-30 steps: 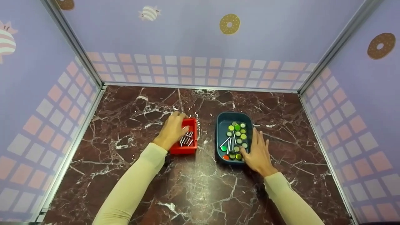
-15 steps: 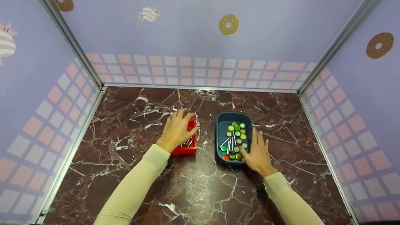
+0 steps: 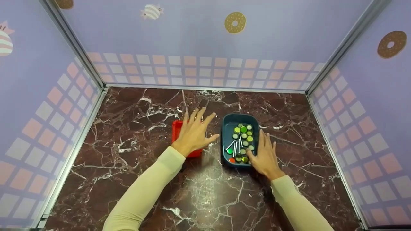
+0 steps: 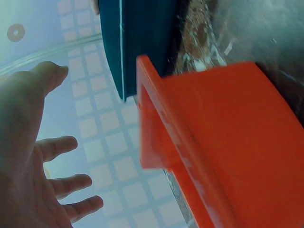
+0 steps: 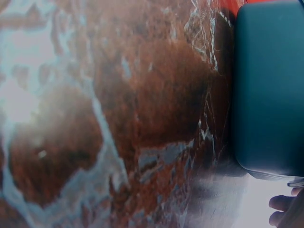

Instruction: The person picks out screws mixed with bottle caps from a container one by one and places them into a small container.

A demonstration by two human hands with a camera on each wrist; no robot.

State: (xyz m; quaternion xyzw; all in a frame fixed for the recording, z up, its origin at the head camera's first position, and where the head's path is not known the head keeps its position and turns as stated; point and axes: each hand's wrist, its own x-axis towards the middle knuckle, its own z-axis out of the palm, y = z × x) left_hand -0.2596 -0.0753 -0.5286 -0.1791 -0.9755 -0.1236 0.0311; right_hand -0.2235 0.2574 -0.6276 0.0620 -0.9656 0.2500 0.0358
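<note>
My left hand (image 3: pixel 194 134) hovers over the red bin (image 3: pixel 175 130) with its fingers spread and nothing held, hiding most of the bin's inside. The left wrist view shows that hand (image 4: pixel 33 142) bare beside the bin's rim (image 4: pixel 175 133). At the dark blue tray (image 3: pixel 230 126), my right hand (image 3: pixel 266 158) grips the right side, thumb over the rim and fingers along the outer wall. Inside the tray are several yellow, green, silver and orange discs (image 3: pixel 249 138) like bottle caps, and several nail-like metal rods (image 3: pixel 236 148).
Both containers stand side by side on a dark red marbled tabletop (image 3: pixel 205 192), a narrow gap between them. Lilac panels (image 3: pixel 192 32) with metal-edged corners enclose the back and both sides.
My left hand has lifted from the red bin's far left, moved right across it and spread its fingers. The right hand has stayed on the tray.
</note>
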